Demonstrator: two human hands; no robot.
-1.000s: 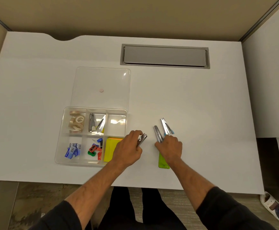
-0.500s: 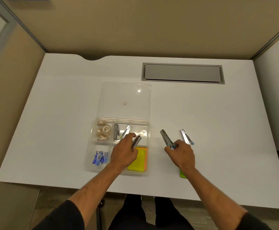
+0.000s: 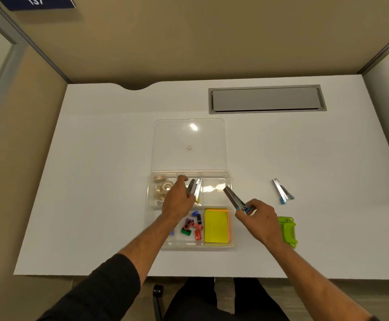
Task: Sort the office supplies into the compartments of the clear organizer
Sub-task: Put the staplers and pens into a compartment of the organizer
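Lower centre: right hand (image 3: pixel 259 218) pinching a metal staple remover (image 3: pixel 235 197) by its blue end, over the clear organizer (image 3: pixel 231 228) rim. Probably light, rigid, slick; best held near the hinge. Left hand (image 3: pixel 178 200) gripping another over the upper middle compartment. Farther right, green stapler (image 3: pixel 289 231), third remover (image 3: pixel 281 190). Beyond, the lid (image 3: pixel 189 144).

Even, bright overhead light — white glare spot on clear lid (image 3: pixel 193 126). Soft shadows under forearms. Wide-angle bending at edges; slight softness overall, hands mildly blurred.
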